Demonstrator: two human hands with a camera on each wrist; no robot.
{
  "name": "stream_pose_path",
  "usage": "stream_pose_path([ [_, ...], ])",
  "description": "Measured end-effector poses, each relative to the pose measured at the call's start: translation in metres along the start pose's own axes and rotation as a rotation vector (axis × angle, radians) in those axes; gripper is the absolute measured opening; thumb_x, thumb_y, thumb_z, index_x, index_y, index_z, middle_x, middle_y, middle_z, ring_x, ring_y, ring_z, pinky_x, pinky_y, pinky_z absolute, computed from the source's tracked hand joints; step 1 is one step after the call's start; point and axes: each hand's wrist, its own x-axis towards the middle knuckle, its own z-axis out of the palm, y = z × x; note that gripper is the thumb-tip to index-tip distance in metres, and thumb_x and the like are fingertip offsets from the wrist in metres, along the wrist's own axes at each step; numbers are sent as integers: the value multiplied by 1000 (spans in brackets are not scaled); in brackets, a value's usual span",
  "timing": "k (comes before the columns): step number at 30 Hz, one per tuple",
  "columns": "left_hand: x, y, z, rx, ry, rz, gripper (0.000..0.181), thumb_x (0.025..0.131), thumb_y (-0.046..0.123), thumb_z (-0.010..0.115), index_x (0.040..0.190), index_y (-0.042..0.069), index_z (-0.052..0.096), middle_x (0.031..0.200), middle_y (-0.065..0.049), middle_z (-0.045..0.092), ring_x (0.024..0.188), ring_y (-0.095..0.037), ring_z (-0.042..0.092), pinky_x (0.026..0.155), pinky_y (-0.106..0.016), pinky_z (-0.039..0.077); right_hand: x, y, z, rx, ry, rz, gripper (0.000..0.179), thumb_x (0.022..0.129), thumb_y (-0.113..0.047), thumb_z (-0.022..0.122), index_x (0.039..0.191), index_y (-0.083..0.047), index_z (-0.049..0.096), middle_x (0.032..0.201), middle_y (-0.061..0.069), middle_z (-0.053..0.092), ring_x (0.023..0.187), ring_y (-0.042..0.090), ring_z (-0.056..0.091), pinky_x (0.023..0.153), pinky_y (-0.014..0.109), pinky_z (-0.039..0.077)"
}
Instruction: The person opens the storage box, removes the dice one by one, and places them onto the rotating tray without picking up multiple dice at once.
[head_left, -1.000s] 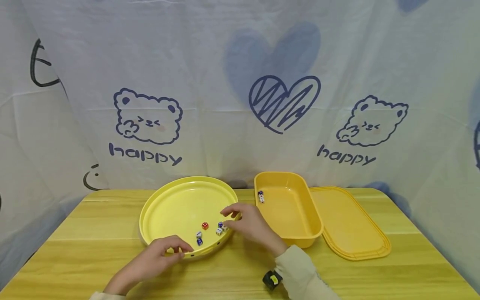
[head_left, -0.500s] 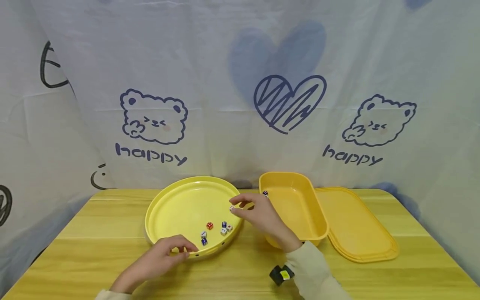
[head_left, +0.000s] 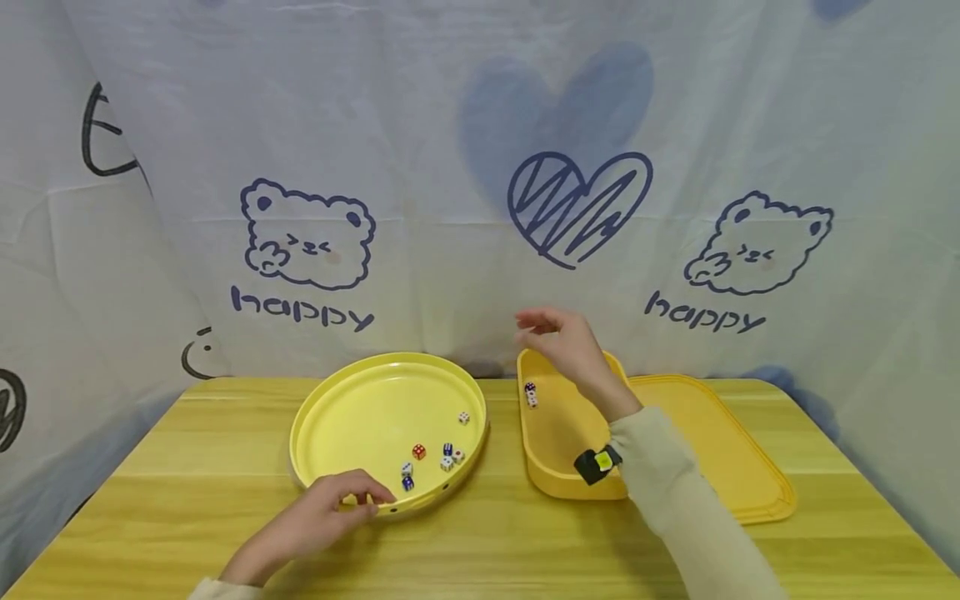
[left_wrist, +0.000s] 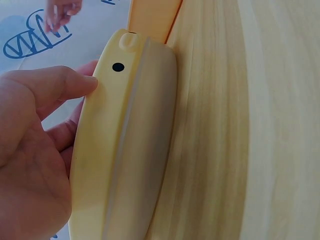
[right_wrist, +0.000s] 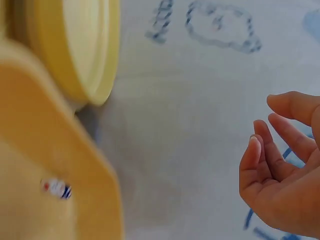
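My left hand [head_left: 322, 517] grips the near rim of a round yellow tray [head_left: 360, 408], thumb outside and fingertips over the edge. In the left wrist view the thumb presses the tray's side wall [left_wrist: 107, 130]. Inside the tray lie a red die [head_left: 419, 452], blue dice such as the near blue die [head_left: 408, 483], and several white ones, including a lone white die [head_left: 463, 417] at the right. Raised above the orange-yellow box [head_left: 573, 485] is my right hand [head_left: 570, 350]. Its thumb and fingers are apart in the right wrist view, with nothing between them.
A short row of dice [head_left: 531, 395] lies inside the box along its left wall. The box's flat lid [head_left: 723, 450] is on the wooden table [head_left: 480, 550] at right. A printed cloth [head_left: 442, 275] hangs behind. A black band [head_left: 596, 464] is at my right wrist.
My right hand has left the tray's right side, where its fingertips were around the lone white die, and risen up and right over the box. That die stays in the tray. My left hand keeps its grip.
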Motion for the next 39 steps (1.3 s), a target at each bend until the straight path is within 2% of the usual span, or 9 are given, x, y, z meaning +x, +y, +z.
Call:
stream_pose_path([
  [5,-2,-1,1,-7,4,6,14,94,6,60,103,7,70,94,5,65,84,-6,54,70,-26,46,19,23,-4,0,6,61,34,94,-7,60,127,3,59,122,19,60,109,30,55,94,40,45],
  [9,-3,-1,2,-5,13,39,14,94,4,60,103,7,70,94,4,65,83,-5,54,70,-26,46,26,35,-4,31,26,112,33,95,-6,59,126,5,59,121,20,60,109,31,55,94,40,44],
  [16,-3,-2,-2,-8,8,45,14,94,4,59,104,6,69,94,2,65,83,-5,54,69,-26,46,39,63,4,67,91,228,31,93,-5,62,123,4,61,121,19,61,110,30,55,95,40,44],
  [19,-2,-1,-3,-14,4,34,14,94,4,59,104,6,69,95,2,65,83,-6,53,70,-26,46,43,76,10,28,84,220,31,91,-4,64,120,7,62,119,21,62,109,33,56,95,40,44],
  [23,-2,0,-2,-29,-3,11,14,94,5,59,104,6,70,95,3,65,84,-6,54,71,-26,46,45,93,15,-74,73,183,29,87,-1,68,114,11,64,113,24,65,107,37,57,93,41,46],
  [26,-1,0,-1,-28,-5,4,14,94,6,60,103,7,70,95,4,65,84,-6,54,71,-26,46,43,108,17,-127,80,190,26,86,-1,68,108,13,66,107,24,67,104,37,59,90,41,47],
  [30,0,-1,0,-10,0,17,14,94,4,60,103,5,70,94,2,66,83,-5,53,70,-26,46,40,129,19,-105,98,242,22,84,0,69,103,12,69,101,21,69,96,32,62,81,34,50],
  [34,0,-3,0,-4,2,22,13,93,3,60,103,4,70,94,-1,66,83,-6,53,69,-27,46,39,142,22,-86,99,283,24,80,1,72,102,10,70,99,18,70,89,27,61,72,27,47],
  [39,0,-3,0,-10,2,3,13,94,4,60,103,5,70,95,1,66,83,-6,54,70,-26,46,37,143,23,-184,32,257,23,81,0,72,102,9,71,101,19,70,101,34,60,86,38,48],
])
